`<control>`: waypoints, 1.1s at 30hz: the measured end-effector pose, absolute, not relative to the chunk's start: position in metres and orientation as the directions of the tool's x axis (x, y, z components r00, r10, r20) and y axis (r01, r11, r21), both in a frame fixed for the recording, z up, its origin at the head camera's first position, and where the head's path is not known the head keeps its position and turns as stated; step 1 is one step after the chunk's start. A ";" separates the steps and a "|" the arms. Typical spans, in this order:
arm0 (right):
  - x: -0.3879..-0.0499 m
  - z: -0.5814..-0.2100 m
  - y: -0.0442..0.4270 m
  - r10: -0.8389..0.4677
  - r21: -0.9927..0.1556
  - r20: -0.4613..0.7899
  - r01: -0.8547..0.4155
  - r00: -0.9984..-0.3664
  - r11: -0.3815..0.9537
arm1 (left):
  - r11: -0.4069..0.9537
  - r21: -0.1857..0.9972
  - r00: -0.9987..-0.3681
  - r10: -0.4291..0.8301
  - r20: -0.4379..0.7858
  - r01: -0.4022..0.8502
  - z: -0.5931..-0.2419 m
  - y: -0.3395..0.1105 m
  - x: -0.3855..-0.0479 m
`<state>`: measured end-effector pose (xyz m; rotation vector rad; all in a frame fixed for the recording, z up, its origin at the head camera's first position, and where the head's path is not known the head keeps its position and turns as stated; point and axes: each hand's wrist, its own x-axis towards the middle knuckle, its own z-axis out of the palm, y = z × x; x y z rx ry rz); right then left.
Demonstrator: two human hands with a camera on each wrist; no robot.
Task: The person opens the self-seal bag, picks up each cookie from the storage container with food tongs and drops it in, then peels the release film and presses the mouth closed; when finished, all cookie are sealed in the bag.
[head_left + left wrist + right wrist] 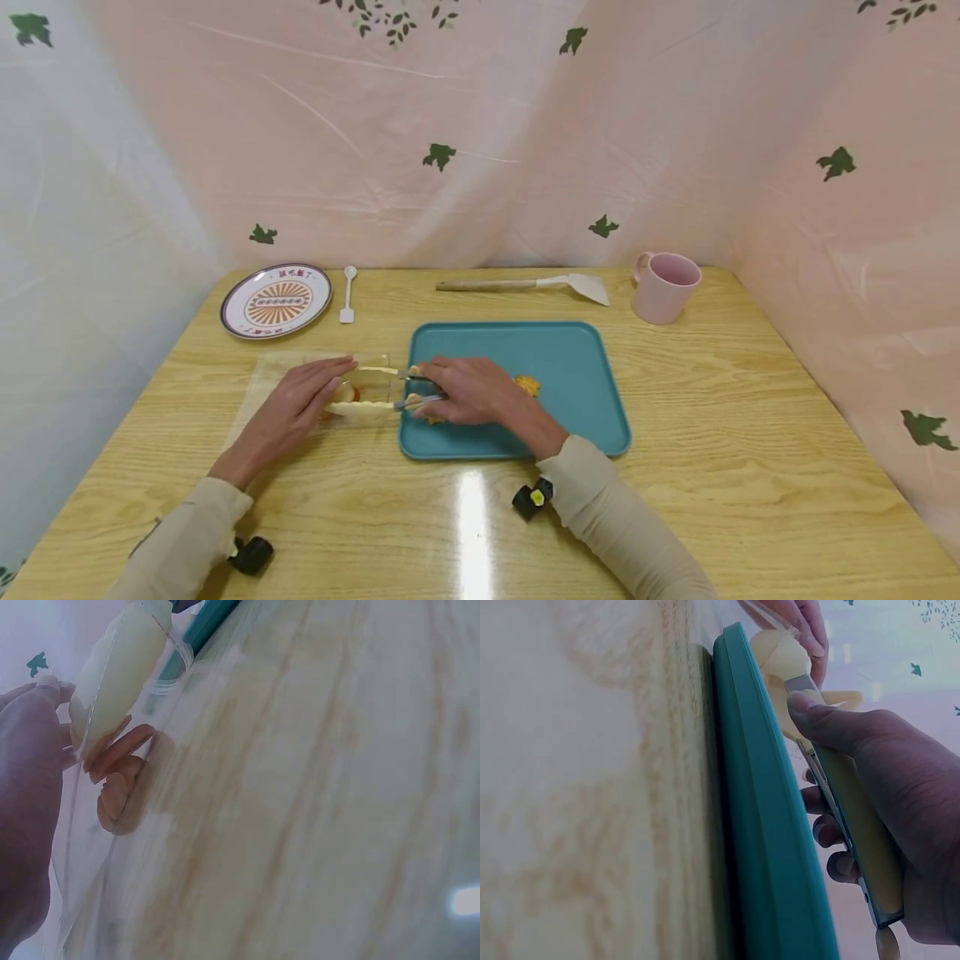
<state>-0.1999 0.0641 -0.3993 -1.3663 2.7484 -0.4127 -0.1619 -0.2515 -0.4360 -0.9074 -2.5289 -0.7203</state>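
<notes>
My right hand [468, 392] grips the tongs [859, 825], with the thumb along one arm and fingers around the other. The pale scalloped heads of the tongs [120, 675] are spread apart and reach left into a clear plastic bag [258, 387]. At the bag's upper side my left hand [296, 400] holds the film; its fingertips are partly hidden. Brownish food pieces [120, 776] lie in the bag beside the tong heads. Under the right hand and tongs is a teal tray [577, 433], bearing an orange-yellow food piece [527, 385] and another [435, 420] mostly hidden by the tongs.
A patterned plate [277, 302] and a small white spoon [348, 293] are at the back left. Behind the tray lies a spatula with a wooden handle [487, 285]. A pink mug [663, 292] stands at the back right. Patterned curtains [510, 192] border the wooden table [735, 433].
</notes>
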 end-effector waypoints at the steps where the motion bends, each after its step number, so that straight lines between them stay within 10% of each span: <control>1: -0.200 -0.399 0.064 -0.788 -0.257 0.079 -0.776 -0.611 0.576 | 0.663 0.341 -0.729 0.483 0.485 0.666 -0.436 -0.251 -0.162; 33: -0.197 -0.394 0.103 -0.740 -0.280 0.082 -0.728 -0.668 0.626 | 0.668 0.317 -0.719 0.492 0.490 0.673 -0.436 -0.252 -0.163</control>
